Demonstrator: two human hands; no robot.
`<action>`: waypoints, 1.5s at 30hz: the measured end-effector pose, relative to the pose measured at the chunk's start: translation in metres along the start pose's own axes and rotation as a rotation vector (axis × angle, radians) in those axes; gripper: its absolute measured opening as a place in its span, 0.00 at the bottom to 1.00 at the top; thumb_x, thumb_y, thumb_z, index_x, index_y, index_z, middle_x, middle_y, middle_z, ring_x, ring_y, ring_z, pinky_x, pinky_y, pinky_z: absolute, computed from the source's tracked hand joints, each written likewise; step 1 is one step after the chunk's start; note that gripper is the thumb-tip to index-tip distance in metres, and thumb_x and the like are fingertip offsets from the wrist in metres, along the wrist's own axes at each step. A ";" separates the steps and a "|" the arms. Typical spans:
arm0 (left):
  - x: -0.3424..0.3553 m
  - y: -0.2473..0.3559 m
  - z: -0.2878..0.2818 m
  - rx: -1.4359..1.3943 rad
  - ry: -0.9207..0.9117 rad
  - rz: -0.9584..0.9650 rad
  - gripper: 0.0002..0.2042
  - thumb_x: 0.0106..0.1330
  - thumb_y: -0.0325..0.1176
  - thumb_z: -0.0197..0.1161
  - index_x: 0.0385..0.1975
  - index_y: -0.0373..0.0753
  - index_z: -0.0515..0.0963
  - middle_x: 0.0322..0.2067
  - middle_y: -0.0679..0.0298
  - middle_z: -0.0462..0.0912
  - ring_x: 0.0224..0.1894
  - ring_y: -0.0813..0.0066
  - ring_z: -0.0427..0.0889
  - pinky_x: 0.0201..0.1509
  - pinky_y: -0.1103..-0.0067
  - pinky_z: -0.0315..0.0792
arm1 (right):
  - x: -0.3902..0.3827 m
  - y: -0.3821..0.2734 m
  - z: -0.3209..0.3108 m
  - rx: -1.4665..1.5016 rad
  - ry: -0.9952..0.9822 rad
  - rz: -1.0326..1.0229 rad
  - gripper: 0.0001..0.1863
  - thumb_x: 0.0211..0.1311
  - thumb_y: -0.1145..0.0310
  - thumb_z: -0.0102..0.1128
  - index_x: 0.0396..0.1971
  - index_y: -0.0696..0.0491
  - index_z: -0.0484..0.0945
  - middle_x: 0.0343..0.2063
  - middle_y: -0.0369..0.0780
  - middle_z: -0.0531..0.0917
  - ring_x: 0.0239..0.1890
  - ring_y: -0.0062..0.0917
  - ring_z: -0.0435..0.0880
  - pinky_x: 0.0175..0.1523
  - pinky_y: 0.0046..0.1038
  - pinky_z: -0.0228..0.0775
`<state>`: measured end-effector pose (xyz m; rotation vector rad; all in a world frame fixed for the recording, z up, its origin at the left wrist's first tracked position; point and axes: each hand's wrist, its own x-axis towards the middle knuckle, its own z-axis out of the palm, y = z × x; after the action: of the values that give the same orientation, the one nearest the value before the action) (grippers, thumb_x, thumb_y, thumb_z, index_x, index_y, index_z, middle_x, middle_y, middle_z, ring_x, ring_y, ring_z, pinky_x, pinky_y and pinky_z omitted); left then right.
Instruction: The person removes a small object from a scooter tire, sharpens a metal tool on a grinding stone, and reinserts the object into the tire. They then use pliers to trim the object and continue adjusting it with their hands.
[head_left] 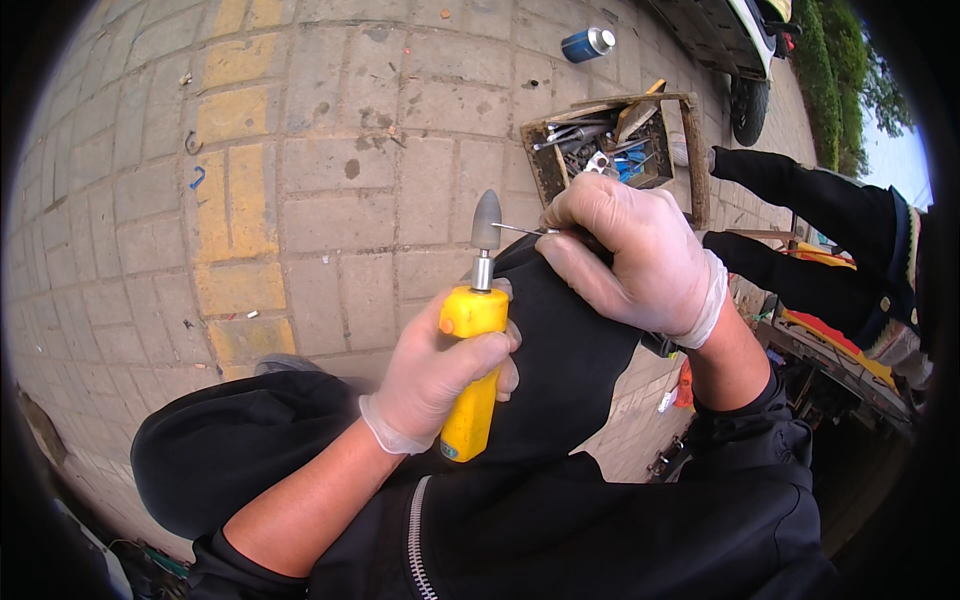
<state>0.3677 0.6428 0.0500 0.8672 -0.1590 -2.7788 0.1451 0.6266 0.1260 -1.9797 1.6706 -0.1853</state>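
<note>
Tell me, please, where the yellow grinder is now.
Near the middle of the head view, the yellow grinder is in the left hand, its grey tip right by the end of the thin metal piece that the right hand holds.

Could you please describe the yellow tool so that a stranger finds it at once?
Start at the camera wearer's black trousers. Over them, the gloved left hand grips the yellow tool, upright in the picture. Unlike the thin metal rod in the gloved right hand, it has a thick body and a grey, bullet-shaped tip.
</note>
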 end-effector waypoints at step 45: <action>0.000 -0.002 -0.002 -0.049 -0.028 0.009 0.24 0.64 0.33 0.68 0.59 0.37 0.68 0.38 0.61 0.78 0.30 0.71 0.80 0.38 0.75 0.76 | 0.000 0.002 -0.002 0.024 0.001 -0.008 0.09 0.55 0.75 0.69 0.33 0.57 0.77 0.24 0.42 0.78 0.24 0.33 0.82 0.30 0.29 0.74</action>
<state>0.3688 0.6448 0.0484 0.8142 -0.0983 -2.7751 0.1429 0.6258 0.1266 -1.9692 1.6535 -0.2079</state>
